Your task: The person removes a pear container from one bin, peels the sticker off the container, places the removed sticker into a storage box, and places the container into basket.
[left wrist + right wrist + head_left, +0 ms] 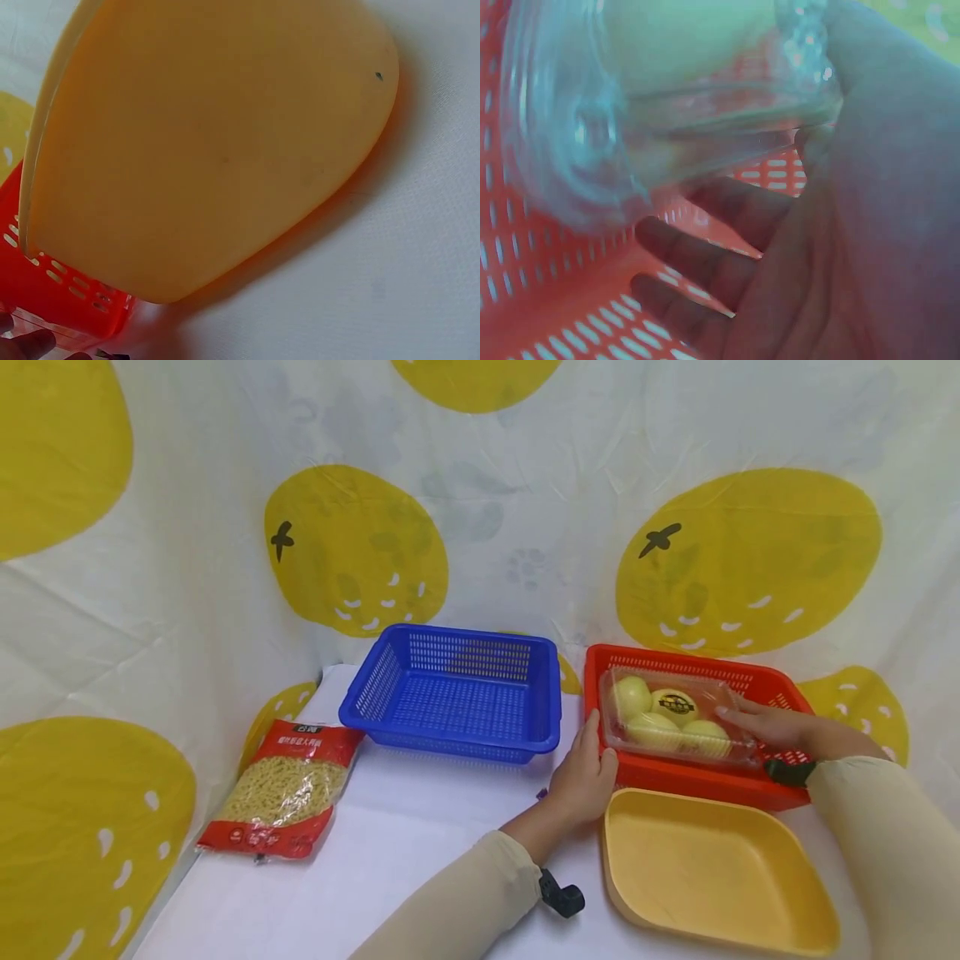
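Observation:
A clear plastic box (671, 714) of round, pale yellow-green fruit, with a black-and-gold label on its lid, sits tilted in the red basket (690, 777). My right hand (772, 727) holds the box's right end, thumb on top; in the right wrist view its fingers (705, 259) reach beneath the clear plastic (592, 135). My left hand (583, 777) lies against the basket's front left corner, fingers fairly straight and close to the box's left edge. In the left wrist view only some fingertips (34, 343) show, at the lower left.
A yellow tray (712, 868) stands right in front of the red basket, under my forearms. Left of the basket is a blue basket (457, 697). A red-and-clear bag of pasta (281, 789) lies farther left on the white table (405, 835). A patterned curtain hangs behind.

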`<state>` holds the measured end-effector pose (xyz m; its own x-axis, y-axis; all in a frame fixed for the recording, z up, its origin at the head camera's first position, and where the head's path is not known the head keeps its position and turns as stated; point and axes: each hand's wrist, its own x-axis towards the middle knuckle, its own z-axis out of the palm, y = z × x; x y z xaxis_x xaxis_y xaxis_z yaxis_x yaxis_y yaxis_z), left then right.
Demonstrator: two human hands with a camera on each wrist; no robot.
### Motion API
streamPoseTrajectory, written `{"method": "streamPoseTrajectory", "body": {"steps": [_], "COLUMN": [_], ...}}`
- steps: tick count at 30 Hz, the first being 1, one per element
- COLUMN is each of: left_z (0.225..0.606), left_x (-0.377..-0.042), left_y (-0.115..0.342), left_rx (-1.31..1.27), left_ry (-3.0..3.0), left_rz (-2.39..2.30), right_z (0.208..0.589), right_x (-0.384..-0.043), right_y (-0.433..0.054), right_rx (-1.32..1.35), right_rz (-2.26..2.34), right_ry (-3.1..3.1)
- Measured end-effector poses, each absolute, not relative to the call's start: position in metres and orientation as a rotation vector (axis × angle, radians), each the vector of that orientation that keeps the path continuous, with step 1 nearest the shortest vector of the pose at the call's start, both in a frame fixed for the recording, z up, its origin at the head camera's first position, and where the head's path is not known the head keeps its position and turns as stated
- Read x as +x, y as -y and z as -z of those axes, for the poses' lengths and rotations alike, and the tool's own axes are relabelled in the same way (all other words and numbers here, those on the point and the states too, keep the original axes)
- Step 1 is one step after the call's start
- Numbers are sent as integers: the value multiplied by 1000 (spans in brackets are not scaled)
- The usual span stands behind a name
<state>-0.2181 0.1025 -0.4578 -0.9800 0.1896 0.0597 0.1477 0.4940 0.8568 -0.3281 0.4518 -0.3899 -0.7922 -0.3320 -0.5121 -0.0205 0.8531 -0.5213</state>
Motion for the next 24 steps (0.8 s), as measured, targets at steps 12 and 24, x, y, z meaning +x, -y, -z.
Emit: {"method": "streamPoseTrajectory", "body": {"steps": [12, 24], "left_z": [458, 457], "left_x": [-220, -218], "left_y": [-100, -99], "left_rx": [350, 350], "left_ry": [-2685, -2713], "left_rz": [-1511, -1442], "right_z": [414, 418], "right_x": [-337, -329], "right_y": [-460, -465], "right_rx": [-282, -239], "right_rz": [932, 1262], "right_ry": [-2427, -2229]}}
